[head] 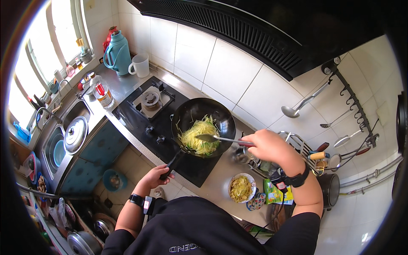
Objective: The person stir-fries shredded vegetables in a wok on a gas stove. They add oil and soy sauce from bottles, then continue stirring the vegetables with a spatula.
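Note:
A dark wok [224, 118] sits over the right side of the black gas stove [132, 110], holding pale yellow shredded vegetable with green strips [200, 135]. My left hand [157, 176] grips the wok's black handle [172, 164], low in the middle of the view. In my right hand [266, 145] is the dark red handle of a metal spatula [207, 137], whose blade rests at the top of the shreds. Below and right of the wok, on the counter, stands a patterned bowl [254, 188] of cooked yellowish food.
A bare burner [150, 98] lies left of the wok. Further left are a plastic bottle [102, 92], a blue thermos jug [119, 54], a translucent pitcher [140, 65] and a sink with a metal lid [76, 135]. A wire rack [295, 140] stands behind my right arm; a ladle [290, 111] hangs above.

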`<act>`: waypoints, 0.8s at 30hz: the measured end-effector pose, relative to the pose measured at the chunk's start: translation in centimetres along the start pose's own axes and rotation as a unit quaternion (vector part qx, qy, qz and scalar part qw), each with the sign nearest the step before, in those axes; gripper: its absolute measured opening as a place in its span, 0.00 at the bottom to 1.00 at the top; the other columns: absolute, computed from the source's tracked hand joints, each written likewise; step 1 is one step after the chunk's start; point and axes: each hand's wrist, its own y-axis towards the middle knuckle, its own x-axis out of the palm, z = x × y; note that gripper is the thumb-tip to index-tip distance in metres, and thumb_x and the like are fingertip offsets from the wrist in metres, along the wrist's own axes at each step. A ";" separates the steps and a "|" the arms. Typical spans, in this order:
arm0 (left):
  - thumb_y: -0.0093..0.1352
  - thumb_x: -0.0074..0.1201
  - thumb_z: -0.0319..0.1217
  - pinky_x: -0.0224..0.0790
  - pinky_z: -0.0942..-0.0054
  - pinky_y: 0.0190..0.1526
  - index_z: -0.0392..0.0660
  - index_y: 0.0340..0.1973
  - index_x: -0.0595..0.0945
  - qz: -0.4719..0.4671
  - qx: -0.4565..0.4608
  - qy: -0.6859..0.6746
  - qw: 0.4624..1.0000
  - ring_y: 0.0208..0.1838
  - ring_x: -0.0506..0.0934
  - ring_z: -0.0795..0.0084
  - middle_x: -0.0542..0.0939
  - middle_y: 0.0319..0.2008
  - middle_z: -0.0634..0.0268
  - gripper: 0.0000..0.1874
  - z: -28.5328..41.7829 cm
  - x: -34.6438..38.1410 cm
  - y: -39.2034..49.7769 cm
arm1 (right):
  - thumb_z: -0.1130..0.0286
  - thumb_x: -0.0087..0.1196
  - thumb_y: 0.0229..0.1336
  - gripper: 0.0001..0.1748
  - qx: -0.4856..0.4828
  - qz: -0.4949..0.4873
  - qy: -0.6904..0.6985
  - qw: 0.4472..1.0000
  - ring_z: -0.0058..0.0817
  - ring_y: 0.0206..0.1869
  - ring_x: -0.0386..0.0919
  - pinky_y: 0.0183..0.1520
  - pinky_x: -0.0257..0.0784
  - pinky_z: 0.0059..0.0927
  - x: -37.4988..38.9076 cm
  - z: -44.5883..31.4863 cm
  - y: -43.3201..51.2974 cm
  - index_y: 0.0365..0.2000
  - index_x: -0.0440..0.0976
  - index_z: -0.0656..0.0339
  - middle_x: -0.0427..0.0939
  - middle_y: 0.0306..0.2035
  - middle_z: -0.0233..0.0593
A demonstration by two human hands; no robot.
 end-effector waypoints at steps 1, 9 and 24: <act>0.75 0.40 0.35 0.69 0.77 0.26 0.43 0.47 0.69 -0.003 -0.010 -0.010 1.000 0.26 0.76 0.73 0.80 0.33 0.57 0.11 0.0 -0.2 0.2 | 0.72 0.49 0.45 0.15 0.027 -0.031 -0.052 0.998 0.48 0.31 0.77 0.36 0.72 0.44 0.6 -1.6 0.8 0.35 0.79 0.53 0.77 0.25 0.51; 0.75 0.41 0.39 0.69 0.77 0.25 0.48 0.55 0.69 -0.110 -0.056 -0.081 0.989 0.24 0.75 0.74 0.79 0.28 0.59 0.16 -0.3 -1.5 3.0 | 0.71 0.50 0.47 0.11 0.123 -0.071 -0.059 0.988 0.47 0.33 0.78 0.38 0.73 0.44 2.9 -7.8 7.6 0.31 0.79 0.59 0.79 0.28 0.51; 0.76 0.39 0.36 0.77 0.65 0.34 0.47 0.54 0.66 -0.150 -0.104 0.037 0.983 0.30 0.78 0.66 0.78 0.31 0.58 0.14 1.9 -2.2 3.8 | 0.65 0.55 0.49 0.13 0.223 -0.094 0.052 0.969 0.49 0.36 0.79 0.40 0.74 0.42 3.8 -8.8 15.6 0.33 0.81 0.62 0.79 0.33 0.54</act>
